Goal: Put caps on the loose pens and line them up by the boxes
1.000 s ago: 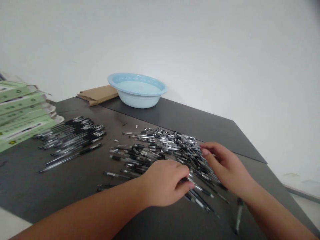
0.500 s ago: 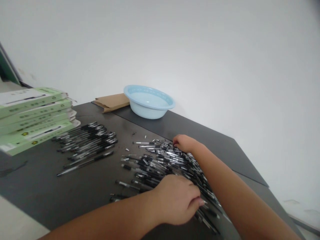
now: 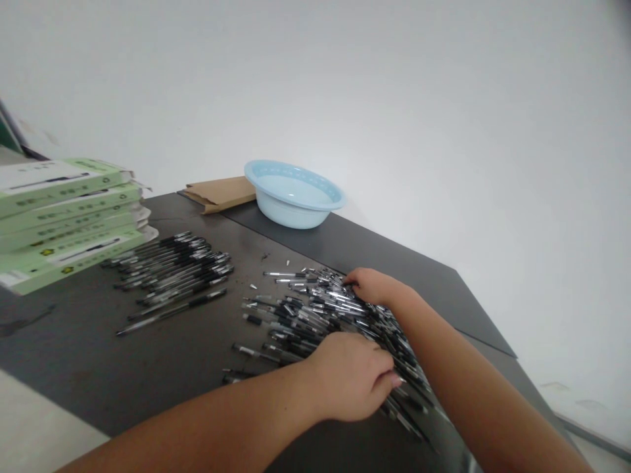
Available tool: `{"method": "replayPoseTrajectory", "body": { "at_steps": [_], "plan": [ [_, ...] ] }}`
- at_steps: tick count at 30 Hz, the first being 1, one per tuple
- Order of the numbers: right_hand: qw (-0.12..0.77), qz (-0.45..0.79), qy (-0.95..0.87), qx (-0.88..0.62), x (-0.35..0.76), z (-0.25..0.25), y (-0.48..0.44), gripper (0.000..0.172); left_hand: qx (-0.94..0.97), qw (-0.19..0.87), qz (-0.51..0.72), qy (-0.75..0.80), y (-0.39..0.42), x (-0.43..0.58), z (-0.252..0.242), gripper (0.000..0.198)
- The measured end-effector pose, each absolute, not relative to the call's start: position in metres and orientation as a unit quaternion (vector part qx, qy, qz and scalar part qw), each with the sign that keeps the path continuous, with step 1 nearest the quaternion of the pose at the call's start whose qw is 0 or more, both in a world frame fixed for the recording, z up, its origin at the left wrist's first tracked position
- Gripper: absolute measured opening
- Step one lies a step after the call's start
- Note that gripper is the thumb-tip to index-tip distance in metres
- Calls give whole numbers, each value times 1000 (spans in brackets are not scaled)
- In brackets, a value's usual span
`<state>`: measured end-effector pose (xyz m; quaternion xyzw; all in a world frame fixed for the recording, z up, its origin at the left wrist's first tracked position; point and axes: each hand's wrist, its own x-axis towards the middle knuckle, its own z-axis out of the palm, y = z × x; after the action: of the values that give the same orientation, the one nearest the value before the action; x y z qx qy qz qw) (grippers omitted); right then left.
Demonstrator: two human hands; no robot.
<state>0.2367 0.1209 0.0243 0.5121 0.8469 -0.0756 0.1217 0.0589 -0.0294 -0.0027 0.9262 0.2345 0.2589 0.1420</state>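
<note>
Green-and-white boxes stand stacked at my far left, beside a lined-up batch of pens. Next come a brown paper packet and a pale blue basin (they touch, or nearly). Then the loose heap of pens spreads under my curled left hand; my right hand bends over its far edge. I can't tell whether either grips a pen.

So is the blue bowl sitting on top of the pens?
No, the blue bowl stands on the dark tabletop, farther back than the pile of pens.
</note>
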Motion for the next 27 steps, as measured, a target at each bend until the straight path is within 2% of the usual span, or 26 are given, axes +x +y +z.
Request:
{"method": "replayPoseTrajectory", "body": {
  "at_steps": [4,8,11,17,20,22,27],
  "plan": [
    [107,-62,839,530,235,17,115,30,924,144,258,243,-29,59,-3,33],
    [46,-55,837,543,237,11,108,29,923,152,252,247,-29,60,-4,34],
    [-43,-49,832,551,243,14,93,22,916,157,260,262,-27,59,-3,32],
    [-238,-48,786,568,275,16,6,31,896,179,281,294,-18,57,-2,28],
    [-396,-162,692,581,286,1,-48,29,887,206,272,311,-12,56,-4,31],
    [-471,-234,629,573,288,-10,-74,29,886,218,263,315,-9,56,-6,32],
    [-506,-272,591,567,287,-16,-94,25,892,221,249,306,-7,59,-13,32]
  ]
}}
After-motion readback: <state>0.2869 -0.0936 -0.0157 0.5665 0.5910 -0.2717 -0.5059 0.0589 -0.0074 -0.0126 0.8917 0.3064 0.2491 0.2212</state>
